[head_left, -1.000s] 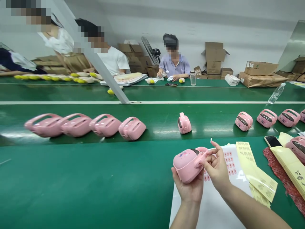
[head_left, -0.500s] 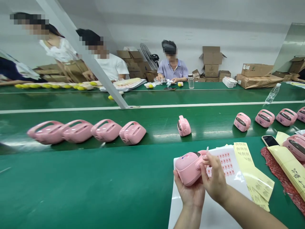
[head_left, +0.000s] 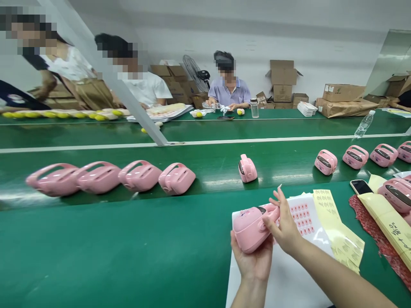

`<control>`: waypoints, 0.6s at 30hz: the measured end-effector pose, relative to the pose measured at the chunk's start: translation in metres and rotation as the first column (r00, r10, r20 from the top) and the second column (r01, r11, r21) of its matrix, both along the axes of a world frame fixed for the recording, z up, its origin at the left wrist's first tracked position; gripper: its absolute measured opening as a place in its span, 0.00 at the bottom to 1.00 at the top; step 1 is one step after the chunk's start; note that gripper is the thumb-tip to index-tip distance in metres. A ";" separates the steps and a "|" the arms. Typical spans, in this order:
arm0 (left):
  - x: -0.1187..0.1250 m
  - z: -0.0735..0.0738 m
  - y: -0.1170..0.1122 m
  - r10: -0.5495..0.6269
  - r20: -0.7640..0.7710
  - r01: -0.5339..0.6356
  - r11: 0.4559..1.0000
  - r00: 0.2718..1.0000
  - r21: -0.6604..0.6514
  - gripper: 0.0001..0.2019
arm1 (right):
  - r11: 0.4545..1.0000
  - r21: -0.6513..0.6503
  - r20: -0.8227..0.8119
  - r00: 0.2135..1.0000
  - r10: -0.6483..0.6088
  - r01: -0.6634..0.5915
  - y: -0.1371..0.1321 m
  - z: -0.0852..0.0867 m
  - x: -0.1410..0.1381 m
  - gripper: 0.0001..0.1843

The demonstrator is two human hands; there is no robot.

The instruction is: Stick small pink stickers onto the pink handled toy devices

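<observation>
Lowered since a second ago, right hand (head_left: 284, 226) is pinching pink case (head_left: 248, 224) by its handle; left hand (head_left: 253, 262) is cupping it beneath. Red stickers (head_left: 302, 218) are remaining on sheet (head_left: 289, 278).

- One head-worn camera looks forward and down over the green tabletop (head_left: 96, 256), close above the pink case (head_left: 250, 224) in the left hand (head_left: 253, 263).
- It faces the conveyor belt (head_left: 208, 164) and co-workers (head_left: 228, 90).

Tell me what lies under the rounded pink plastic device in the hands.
The left hand cups the rounded pink plastic device from below. Beneath both lies a white paper sheet with small red stickers, on the green table. Whatever the sheet carries directly under them is covered.
</observation>
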State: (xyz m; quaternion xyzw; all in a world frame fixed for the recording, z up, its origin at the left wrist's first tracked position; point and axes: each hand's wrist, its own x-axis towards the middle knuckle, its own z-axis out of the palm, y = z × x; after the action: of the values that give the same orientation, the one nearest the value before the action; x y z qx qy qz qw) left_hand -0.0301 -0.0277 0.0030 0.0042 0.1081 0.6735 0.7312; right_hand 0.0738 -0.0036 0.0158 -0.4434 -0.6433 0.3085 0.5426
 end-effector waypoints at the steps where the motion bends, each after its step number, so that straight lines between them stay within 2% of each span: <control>1: -0.006 0.001 0.000 0.023 -0.036 -0.023 1.000 0.999 0.003 0.18 | 0.999 -0.004 -0.008 0.999 0.037 -0.037 0.004 -0.005 0.002 0.40; 3: -0.021 0.001 0.001 0.119 -0.103 -0.114 0.992 0.987 0.052 0.21 | 0.999 0.015 0.052 0.998 0.035 -0.036 0.017 -0.014 0.011 0.39; 6: -0.043 0.004 0.004 0.307 -0.150 -0.286 0.947 0.940 0.145 0.29 | 0.996 0.090 0.279 0.960 -0.025 0.000 0.043 -0.027 0.023 0.36; 8: -0.052 0.006 0.004 0.365 -0.196 -0.343 0.929 0.910 0.141 0.35 | 0.992 0.125 0.384 0.923 -0.017 -0.033 0.057 -0.033 0.025 0.34; 11: -0.057 0.006 0.000 0.358 -0.307 -0.354 0.933 0.882 0.073 0.37 | 0.990 0.130 0.413 0.911 -0.004 -0.055 0.065 -0.041 0.018 0.35; 15: -0.062 -0.005 -0.007 0.386 -0.354 -0.390 0.919 0.852 0.064 0.32 | 0.990 0.123 0.395 0.919 0.017 -0.071 0.059 -0.047 0.012 0.34; 18: -0.069 -0.012 -0.009 0.333 -0.350 -0.333 0.941 0.875 0.062 0.32 | 0.992 0.117 0.344 0.939 0.007 -0.050 0.053 -0.035 0.015 0.32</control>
State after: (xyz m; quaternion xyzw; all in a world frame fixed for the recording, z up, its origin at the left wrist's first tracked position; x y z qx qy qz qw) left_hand -0.0987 -0.0370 -0.0093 0.1072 0.2377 0.7771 0.5728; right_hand 0.0892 0.0496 -0.0193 -0.4465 -0.7522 0.1940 0.4441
